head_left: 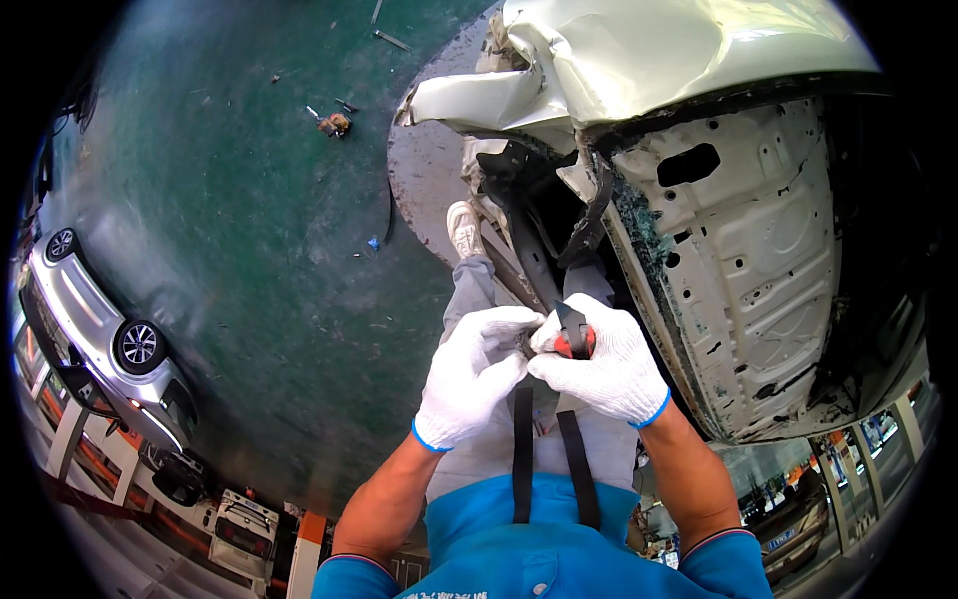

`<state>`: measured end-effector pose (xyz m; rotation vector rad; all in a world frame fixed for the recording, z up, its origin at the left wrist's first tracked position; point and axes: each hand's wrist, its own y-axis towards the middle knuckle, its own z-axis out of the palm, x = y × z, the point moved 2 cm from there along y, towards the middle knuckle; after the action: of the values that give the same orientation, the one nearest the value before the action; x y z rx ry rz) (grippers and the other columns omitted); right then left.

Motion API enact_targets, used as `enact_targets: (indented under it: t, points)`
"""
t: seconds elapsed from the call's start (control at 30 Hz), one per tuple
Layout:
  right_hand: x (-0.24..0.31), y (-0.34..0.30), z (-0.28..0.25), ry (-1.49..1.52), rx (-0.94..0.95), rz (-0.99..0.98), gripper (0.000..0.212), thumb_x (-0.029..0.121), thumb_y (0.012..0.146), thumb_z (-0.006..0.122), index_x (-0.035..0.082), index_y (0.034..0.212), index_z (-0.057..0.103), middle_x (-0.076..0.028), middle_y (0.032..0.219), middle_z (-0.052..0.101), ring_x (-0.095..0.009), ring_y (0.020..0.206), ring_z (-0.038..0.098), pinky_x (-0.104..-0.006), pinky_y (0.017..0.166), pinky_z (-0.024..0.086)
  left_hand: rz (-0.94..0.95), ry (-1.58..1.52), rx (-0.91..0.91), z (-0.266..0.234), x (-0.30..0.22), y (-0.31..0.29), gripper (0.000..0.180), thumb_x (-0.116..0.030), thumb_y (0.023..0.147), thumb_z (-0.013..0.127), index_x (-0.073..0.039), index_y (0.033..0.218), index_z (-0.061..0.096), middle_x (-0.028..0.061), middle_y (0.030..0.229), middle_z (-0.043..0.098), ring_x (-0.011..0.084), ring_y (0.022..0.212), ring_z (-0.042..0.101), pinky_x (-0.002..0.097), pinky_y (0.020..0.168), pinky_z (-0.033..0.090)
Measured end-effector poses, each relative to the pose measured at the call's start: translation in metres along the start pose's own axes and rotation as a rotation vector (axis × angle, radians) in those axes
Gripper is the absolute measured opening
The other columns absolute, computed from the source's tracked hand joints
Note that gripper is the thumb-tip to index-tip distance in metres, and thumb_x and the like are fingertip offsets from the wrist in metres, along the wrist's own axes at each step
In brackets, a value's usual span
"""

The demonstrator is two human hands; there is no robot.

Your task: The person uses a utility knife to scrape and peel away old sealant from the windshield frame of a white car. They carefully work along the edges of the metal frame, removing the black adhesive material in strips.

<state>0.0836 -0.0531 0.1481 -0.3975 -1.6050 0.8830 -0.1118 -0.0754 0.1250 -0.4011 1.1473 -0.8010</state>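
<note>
Right hand (pixel 599 364) is clenched round a red-handled tool (pixel 573 339) at waist height beside the crumpled door panel (pixel 743 250); left hand (pixel 469 374) pinches its tip, fingers closed. Best kept steady, close in.

We see both bare forearms rising from the lower edge, gloved in white knit. The left hand (pixel 473 374) and right hand (pixel 596 361) meet at centre, fingers curled closed (fingertips touching), wrists angled inward.

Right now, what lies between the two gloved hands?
In the head view, the left hand and right hand meet fingertip to fingertip around a small red-and-black tool; nothing else lies between them.
</note>
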Motion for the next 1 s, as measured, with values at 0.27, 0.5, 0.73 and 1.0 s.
enact_targets:
  t: [0.27, 0.5, 0.73, 1.0]
  points:
    - [-0.012, 0.002, -0.002, -0.05, 0.014, -0.189, 0.025, 0.012, 0.079, 0.081, 0.005, 0.099, 0.067, -0.006, 0.07, 0.064, -0.01, 0.063, 0.058, -0.0281, 0.064, 0.051, -0.125, -0.062, 0.022, 0.007, -0.006, 0.005, 0.044, 0.002, 0.094, 0.072, 0.003, 0.135, 0.055, 0.0158, 0.132, 0.064, 0.0209, 0.119, 0.064, 0.036, 0.103, 0.053]
    - [-0.007, 0.005, -0.008, -0.027, 0.11, -0.181, 0.025, 0.008, 0.075, 0.086, 0.006, 0.093, 0.068, -0.007, 0.082, 0.071, -0.017, 0.073, 0.069, -0.0306, 0.071, 0.056, -0.103, -0.054, 0.018, -0.002, -0.008, 0.006, 0.03, 0.002, 0.098, 0.065, 0.005, 0.127, 0.062, 0.0144, 0.124, 0.069, 0.0182, 0.114, 0.066, 0.033, 0.099, 0.054]
    - [-0.01, 0.006, -0.005, 0.053, 0.123, -0.225, 0.026, 0.005, 0.073, 0.088, 0.007, 0.089, 0.068, -0.008, 0.087, 0.074, -0.02, 0.078, 0.073, -0.0326, 0.074, 0.058, -0.068, -0.128, -0.081, 0.0, -0.001, 0.005, 0.027, 0.0, 0.1, 0.057, 0.005, 0.126, 0.064, 0.0144, 0.123, 0.071, 0.0189, 0.114, 0.067, 0.0313, 0.101, 0.051]
    - [-0.011, 0.007, -0.007, -0.054, 0.112, -0.324, 0.021, 0.01, 0.076, 0.082, 0.007, 0.092, 0.068, -0.008, 0.075, 0.067, -0.02, 0.066, 0.068, -0.0322, 0.064, 0.053, -0.07, -0.154, -0.063, 0.004, -0.014, 0.004, 0.04, -0.002, 0.092, 0.068, 0.006, 0.131, 0.062, 0.0162, 0.129, 0.067, 0.0231, 0.119, 0.064, 0.0359, 0.105, 0.05]
